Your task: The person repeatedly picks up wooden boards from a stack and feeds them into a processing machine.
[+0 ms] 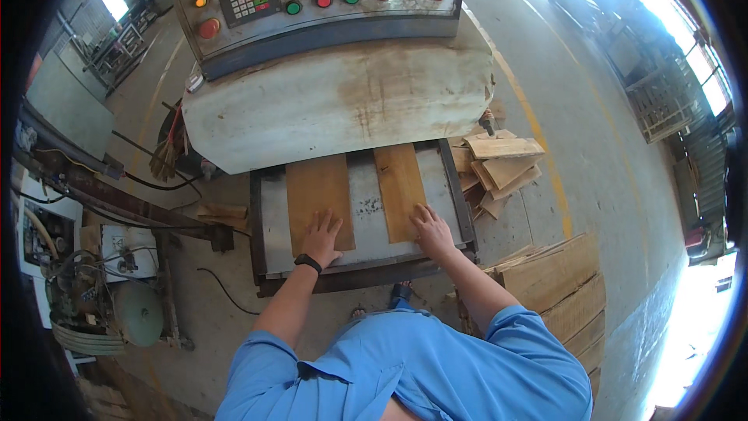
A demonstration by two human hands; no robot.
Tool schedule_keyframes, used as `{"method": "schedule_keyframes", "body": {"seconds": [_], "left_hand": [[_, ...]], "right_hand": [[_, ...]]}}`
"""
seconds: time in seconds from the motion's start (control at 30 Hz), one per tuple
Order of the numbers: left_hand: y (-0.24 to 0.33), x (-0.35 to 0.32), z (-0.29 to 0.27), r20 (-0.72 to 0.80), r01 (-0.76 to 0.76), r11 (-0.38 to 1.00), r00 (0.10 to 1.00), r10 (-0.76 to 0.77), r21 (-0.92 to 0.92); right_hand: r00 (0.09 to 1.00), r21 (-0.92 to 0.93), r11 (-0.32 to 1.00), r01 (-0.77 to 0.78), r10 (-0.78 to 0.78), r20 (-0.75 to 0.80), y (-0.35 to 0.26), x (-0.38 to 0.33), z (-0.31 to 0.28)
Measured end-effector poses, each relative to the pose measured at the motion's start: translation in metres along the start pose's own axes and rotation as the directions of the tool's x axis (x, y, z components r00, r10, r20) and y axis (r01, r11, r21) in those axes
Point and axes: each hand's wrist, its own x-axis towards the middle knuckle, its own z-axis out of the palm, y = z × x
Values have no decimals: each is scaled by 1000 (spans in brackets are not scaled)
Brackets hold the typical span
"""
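Two wooden boards lie side by side on the metal feed table of a large machine, their far ends passing under its pale, rust-stained hood. On the wider left board rests my left hand, fingers spread flat near the board's close end. My right hand lies at the right edge of the narrower board, its fingers stretched out over the wood. Dark crumbs show on the metal between the boards. What lies beneath the hood is hidden.
Above the hood stands a control panel with coloured buttons and a lit display. Wood pieces are heaped right of the machine, with a stack of boards closer to me. A green round tank and hoses sit at the left.
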Motion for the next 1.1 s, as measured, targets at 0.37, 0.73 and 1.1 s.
{"method": "schedule_keyframes", "body": {"seconds": [0.37, 0.73, 1.1], "left_hand": [[-16, 44, -20, 32, 21, 1000, 999, -21, -23], [-29, 80, -44, 3, -36, 999, 999, 36, -13], [-35, 93, -17, -144, -211, 962, 972, 187, -174]], "right_hand": [[998, 69, 996, -64, 64, 7, 3, 49, -10], [978, -8, 979, -206, 206, 15, -21, 77, -1], [755, 332, 867, -372, 490, -436, -74, -123, 55]]}}
